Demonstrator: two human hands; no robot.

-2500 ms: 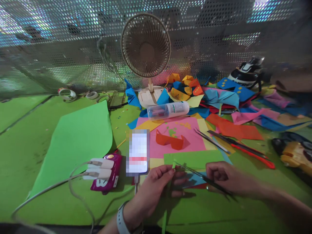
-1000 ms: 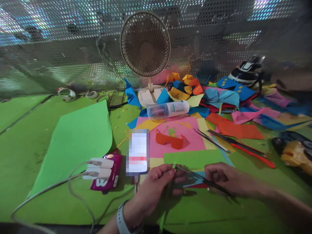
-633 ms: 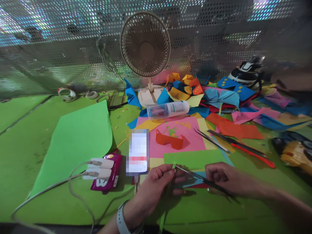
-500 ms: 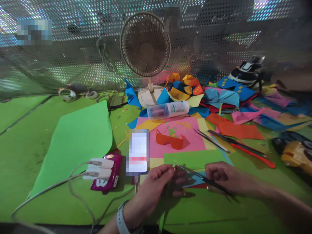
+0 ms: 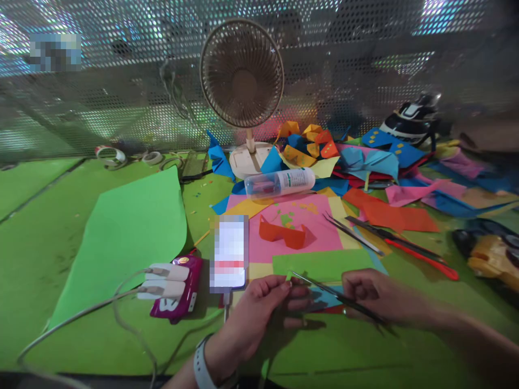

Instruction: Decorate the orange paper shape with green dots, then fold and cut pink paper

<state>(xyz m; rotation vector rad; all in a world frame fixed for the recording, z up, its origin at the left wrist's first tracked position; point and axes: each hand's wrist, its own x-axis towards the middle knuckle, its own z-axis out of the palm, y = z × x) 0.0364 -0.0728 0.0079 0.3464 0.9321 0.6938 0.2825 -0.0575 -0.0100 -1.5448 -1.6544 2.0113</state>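
Note:
At the front centre my left hand [image 5: 263,308] pinches a thin green paper strip [image 5: 289,275] between thumb and index finger, the other fingers loosely spread. My right hand [image 5: 375,294] is closed around dark tweezers [image 5: 340,297], whose tips point left and lie beside the strip's upper end; whether they touch it I cannot tell. Behind the hands, an orange paper piece shaped like glasses [image 5: 283,232] stands on a pink sheet [image 5: 259,251]. A green sheet [image 5: 320,263] lies just beyond my fingers, with blue paper [image 5: 322,300] partly under the tweezers.
A phone [image 5: 230,251] and a purple power bank [image 5: 188,283] with white plugs and cables lie left. Behind are a fan [image 5: 243,75], a clear bottle [image 5: 279,182] and folded papers. More tweezers [image 5: 352,233] and an orange-handled tool [image 5: 425,259] lie right.
Both hands hold nearly the same pose. The lower fingers of my left hand have shifted slightly, and the strip's hanging lower end has moved a little to the left.

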